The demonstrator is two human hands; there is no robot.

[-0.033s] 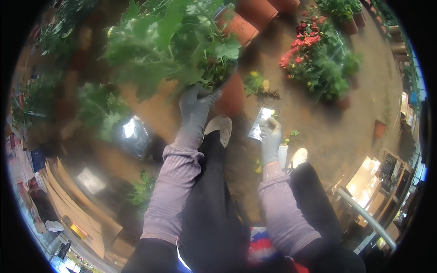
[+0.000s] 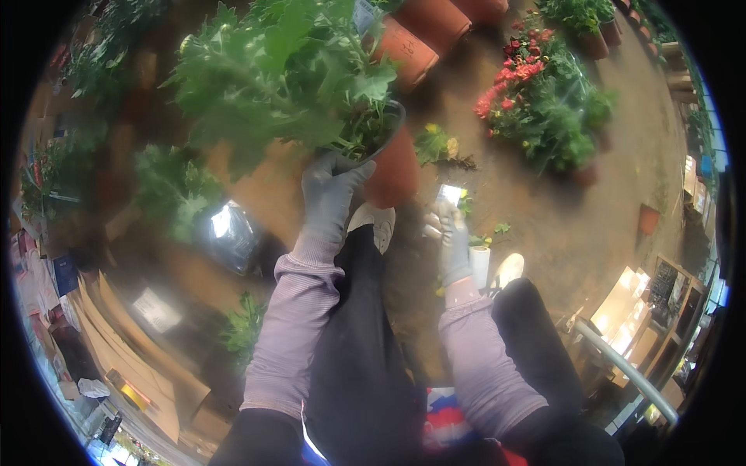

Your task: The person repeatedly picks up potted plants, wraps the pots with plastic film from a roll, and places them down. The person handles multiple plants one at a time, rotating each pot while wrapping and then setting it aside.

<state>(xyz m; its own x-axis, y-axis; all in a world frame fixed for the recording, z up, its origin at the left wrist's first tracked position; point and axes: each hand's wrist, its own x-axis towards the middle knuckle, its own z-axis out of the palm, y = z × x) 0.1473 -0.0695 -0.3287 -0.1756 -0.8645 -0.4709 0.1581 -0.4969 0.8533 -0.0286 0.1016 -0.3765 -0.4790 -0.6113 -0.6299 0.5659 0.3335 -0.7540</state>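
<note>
My left hand (image 2: 330, 190), in a grey glove, is closed on the rim of a terracotta-coloured pot (image 2: 395, 169). The pot leans, and a large leafy green plant (image 2: 272, 85) spills out of it to the left and covers part of the rim. To the right of the pot, my gloved right hand (image 2: 451, 242) pinches a small white label (image 2: 449, 194) with printing on it. The label is partly hidden by the fingers. A white roll (image 2: 479, 264) stands just right of my right wrist.
Several terracotta pots (image 2: 427, 27) lie at the far side. A plant with red flowers (image 2: 536, 93) lies to the right. Yellow-green leaf scraps (image 2: 435, 145) litter the brown floor. A dark plastic bag (image 2: 231, 237) sits at left, cardboard sheets (image 2: 128, 353) lower left, a metal rail (image 2: 625, 369) lower right.
The plant and pot have shifted slightly, so more of the pot's rim shows. My right hand has turned, and less of the white label's printed face is visible.
</note>
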